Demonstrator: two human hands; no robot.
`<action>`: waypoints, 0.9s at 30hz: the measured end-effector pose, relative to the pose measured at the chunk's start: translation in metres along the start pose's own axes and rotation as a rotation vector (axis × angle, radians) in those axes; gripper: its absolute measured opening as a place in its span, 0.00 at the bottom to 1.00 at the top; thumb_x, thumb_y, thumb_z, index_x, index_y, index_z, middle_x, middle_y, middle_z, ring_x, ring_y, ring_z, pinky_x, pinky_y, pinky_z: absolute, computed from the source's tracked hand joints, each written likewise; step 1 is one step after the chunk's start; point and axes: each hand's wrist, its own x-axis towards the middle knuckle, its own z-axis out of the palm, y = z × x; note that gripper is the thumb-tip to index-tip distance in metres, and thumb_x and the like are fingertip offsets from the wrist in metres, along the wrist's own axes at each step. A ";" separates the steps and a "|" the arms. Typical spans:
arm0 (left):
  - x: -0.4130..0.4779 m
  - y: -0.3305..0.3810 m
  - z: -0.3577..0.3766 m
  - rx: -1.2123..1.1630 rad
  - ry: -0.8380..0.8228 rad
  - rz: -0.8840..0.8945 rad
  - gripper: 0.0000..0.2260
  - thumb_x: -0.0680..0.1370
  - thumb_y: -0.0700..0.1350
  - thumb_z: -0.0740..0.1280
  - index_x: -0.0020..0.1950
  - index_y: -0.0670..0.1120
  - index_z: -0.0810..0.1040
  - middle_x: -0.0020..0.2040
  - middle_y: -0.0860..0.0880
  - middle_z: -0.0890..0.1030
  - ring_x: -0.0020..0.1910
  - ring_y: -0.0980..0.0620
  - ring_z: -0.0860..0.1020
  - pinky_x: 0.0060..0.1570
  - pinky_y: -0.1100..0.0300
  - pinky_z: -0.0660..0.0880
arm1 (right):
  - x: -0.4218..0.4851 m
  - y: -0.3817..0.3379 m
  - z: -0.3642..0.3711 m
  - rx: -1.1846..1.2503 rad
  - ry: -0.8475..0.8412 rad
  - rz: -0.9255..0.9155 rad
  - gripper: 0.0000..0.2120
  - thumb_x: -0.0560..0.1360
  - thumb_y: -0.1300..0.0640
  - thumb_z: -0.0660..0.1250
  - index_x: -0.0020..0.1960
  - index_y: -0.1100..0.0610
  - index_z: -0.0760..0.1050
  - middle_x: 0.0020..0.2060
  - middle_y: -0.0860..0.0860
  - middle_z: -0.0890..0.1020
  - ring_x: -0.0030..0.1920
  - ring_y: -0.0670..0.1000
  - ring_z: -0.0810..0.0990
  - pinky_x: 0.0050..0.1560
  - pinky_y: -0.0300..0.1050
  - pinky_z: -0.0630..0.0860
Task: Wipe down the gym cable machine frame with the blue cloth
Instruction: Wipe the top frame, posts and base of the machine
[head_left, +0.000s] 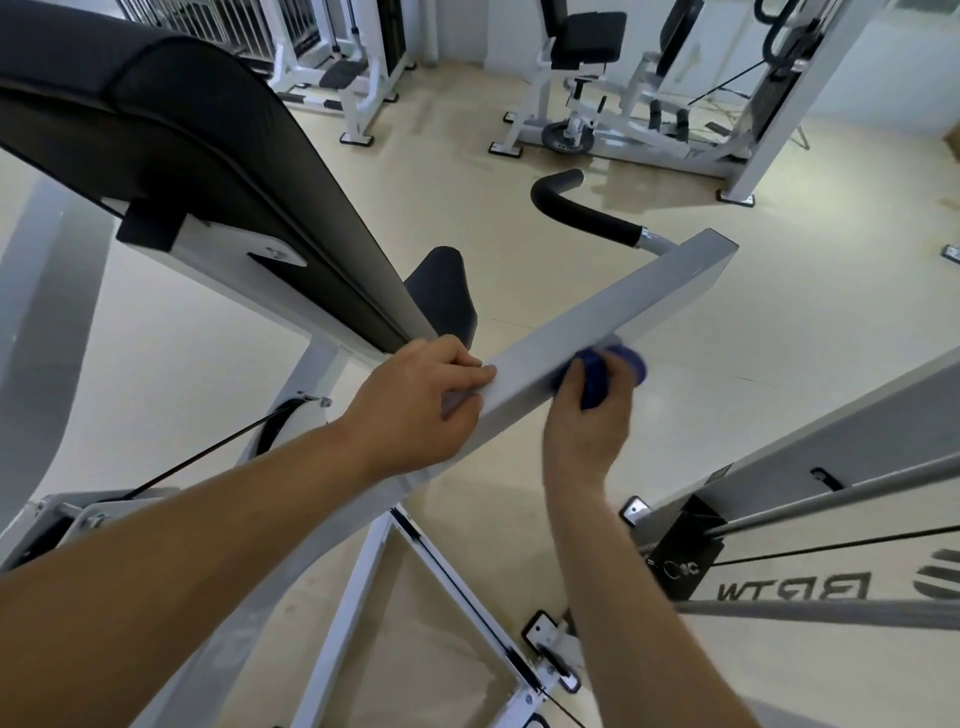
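Observation:
A grey square arm of the machine frame (639, 306) runs diagonally from the lower left up to a black curved handle (582, 213). My left hand (415, 405) grips this arm, fingers curled over its top edge. Just to the right, my right hand (587, 421) holds a bunched blue cloth (602, 374) pressed against the arm's lower right side. Part of the cloth is hidden behind the arm and my fingers.
A black padded backrest (208, 156) slants across the upper left, with a dark seat (441, 291) below it. A weight stack with guide rods and cable (779, 525) stands at the right. White base tubes (415, 597) lie below. Other white machines (623, 104) stand across the beige floor.

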 end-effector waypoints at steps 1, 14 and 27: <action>0.000 -0.001 0.000 -0.007 0.011 0.005 0.17 0.78 0.50 0.65 0.63 0.50 0.84 0.52 0.56 0.80 0.49 0.51 0.77 0.46 0.52 0.79 | -0.019 0.006 0.003 0.025 -0.027 -0.008 0.10 0.81 0.54 0.67 0.55 0.40 0.72 0.54 0.43 0.79 0.55 0.45 0.79 0.57 0.40 0.76; -0.009 0.001 -0.018 -0.067 -0.081 -0.083 0.14 0.81 0.46 0.69 0.67 0.49 0.81 0.66 0.55 0.79 0.64 0.56 0.76 0.66 0.58 0.73 | 0.015 -0.022 0.008 0.088 0.081 0.219 0.03 0.82 0.53 0.64 0.56 0.47 0.74 0.49 0.41 0.79 0.48 0.40 0.78 0.53 0.44 0.77; -0.174 -0.004 -0.086 0.214 0.021 -0.242 0.12 0.81 0.40 0.64 0.62 0.45 0.83 0.62 0.50 0.80 0.62 0.49 0.75 0.66 0.55 0.71 | -0.232 -0.015 0.016 0.072 -0.395 0.124 0.05 0.77 0.58 0.73 0.50 0.56 0.79 0.52 0.49 0.76 0.51 0.48 0.79 0.57 0.42 0.78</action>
